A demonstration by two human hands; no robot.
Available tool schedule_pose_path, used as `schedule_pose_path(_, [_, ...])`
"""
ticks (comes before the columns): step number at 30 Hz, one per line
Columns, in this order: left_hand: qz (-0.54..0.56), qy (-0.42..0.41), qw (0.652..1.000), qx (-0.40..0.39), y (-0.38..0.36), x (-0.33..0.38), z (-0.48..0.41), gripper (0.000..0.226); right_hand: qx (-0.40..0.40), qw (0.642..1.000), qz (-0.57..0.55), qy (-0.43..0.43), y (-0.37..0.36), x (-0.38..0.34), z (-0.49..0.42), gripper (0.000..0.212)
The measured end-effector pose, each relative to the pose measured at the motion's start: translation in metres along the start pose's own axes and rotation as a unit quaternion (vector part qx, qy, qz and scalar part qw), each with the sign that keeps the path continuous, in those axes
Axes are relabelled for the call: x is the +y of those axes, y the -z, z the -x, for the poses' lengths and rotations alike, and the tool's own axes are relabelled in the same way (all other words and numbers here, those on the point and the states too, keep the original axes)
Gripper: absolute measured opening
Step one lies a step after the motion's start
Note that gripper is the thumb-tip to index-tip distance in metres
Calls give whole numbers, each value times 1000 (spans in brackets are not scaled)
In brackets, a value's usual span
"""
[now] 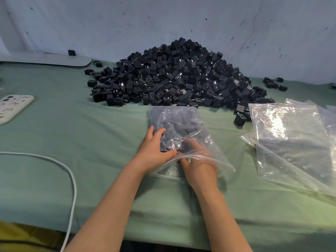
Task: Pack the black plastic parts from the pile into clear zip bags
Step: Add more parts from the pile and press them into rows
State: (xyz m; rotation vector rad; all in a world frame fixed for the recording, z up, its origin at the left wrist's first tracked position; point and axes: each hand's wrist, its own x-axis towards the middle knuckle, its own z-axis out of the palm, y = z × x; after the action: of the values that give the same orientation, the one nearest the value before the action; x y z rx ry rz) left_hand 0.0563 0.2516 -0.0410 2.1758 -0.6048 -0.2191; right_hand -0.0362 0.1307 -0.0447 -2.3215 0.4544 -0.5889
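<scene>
A big pile of black plastic parts (174,75) lies at the back of the green table. In front of it lies a clear zip bag (174,122) partly filled with black parts, its open mouth toward me. My left hand (154,148) grips the bag's left side near the mouth, fingers on top and thumb at the opening. My right hand (198,160) is inside the bag's mouth under the plastic. It is blurred, with fingers reaching forward against the parts inside.
A stack of empty clear zip bags (291,142) lies at the right. A few loose black parts (240,119) sit between the bag and the stack. A white phone (12,106) and a white cable (71,179) are at the left. The table's front edge is near me.
</scene>
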Motion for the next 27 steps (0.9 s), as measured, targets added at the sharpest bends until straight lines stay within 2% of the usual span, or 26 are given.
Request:
schedule_pose_path(6, [-4, 0, 1000, 4, 0, 1, 0, 82, 6, 1000, -12, 6, 0, 0, 0, 37])
schedule_pose_path(11, [-8, 2, 1000, 3, 1, 3, 1, 81, 11, 1000, -4, -8, -2, 1, 0, 45])
schedule_pose_path(16, [1, 1, 1000, 15, 2, 6, 1, 68, 6, 999, 15, -28, -4, 3, -1, 54])
schedule_pose_path(27, [8, 5, 1000, 14, 4, 9, 4, 57, 28, 999, 14, -15, -4, 2, -1, 51])
